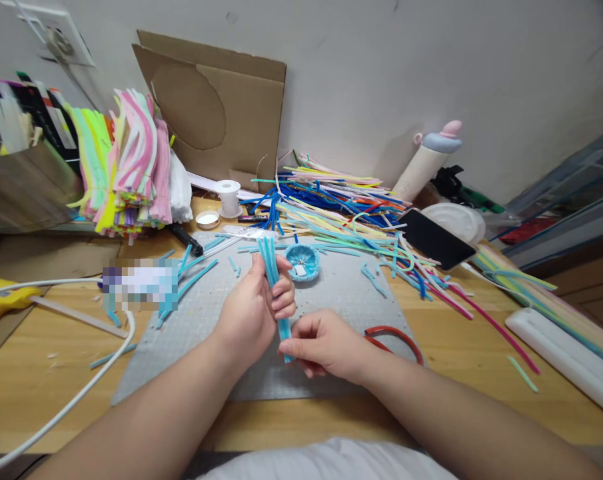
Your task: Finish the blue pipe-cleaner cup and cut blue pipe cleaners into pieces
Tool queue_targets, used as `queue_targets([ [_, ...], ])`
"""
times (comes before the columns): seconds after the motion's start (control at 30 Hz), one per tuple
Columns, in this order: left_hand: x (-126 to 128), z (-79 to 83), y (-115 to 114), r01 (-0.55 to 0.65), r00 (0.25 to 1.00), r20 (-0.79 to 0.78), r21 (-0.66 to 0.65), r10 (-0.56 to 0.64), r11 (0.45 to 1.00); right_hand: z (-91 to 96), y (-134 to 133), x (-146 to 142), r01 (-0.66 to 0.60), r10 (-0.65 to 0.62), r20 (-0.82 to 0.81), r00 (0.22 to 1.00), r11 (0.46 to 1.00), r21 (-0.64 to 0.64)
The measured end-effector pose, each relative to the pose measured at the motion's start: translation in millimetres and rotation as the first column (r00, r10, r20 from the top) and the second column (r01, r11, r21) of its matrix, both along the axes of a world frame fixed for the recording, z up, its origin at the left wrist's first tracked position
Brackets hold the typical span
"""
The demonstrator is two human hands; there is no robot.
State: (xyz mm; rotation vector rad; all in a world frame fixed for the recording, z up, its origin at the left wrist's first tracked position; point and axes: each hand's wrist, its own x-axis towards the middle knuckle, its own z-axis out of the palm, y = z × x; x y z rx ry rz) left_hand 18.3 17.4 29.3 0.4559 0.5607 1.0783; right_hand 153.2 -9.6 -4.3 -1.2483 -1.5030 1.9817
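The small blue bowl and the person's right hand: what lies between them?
In the head view, only a bare stretch of grey mat shows between the right hand and the blue bowl.

The one view looks from the wearer's head, above and to the near side of the grey mat, facing forward and down. It sits close, taking in the counter around the mat and the wall beyond it.
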Motion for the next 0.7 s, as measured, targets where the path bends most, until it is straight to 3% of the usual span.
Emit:
queue_targets([
  [0.43, -4.9, 6.5, -1.6, -0.041, 0.999, -0.022, 0.151, 0.045, 0.988, -8.0, -1.7, -1.7, -0.064, 0.063, 0.034, 0.997, 0.998, 0.024],
  [0.57, -7.2, 8.2, -1.6, -0.008, 0.997, -0.079, 0.203, 0.025, 0.979, 3.4, -1.7, -2.0, -0.111, 0.09, 0.165, 0.982, 0.987, 0.117],
  [0.63, -9.8, 8.5, -3.3, 0.023, 0.99, -0.139, 0.247, 0.012, 0.969, 21.5, -4.8, 5.0, -0.183, 0.082, 0.313, 0.946, 0.933, 0.309],
  [0.7, -13.0, 8.1, -6.3, 0.061, 0.972, -0.233, 0.315, 0.015, 0.947, 42.6, -11.4, 19.7, -0.256, -0.034, 0.453, 0.891, 0.787, 0.562],
])
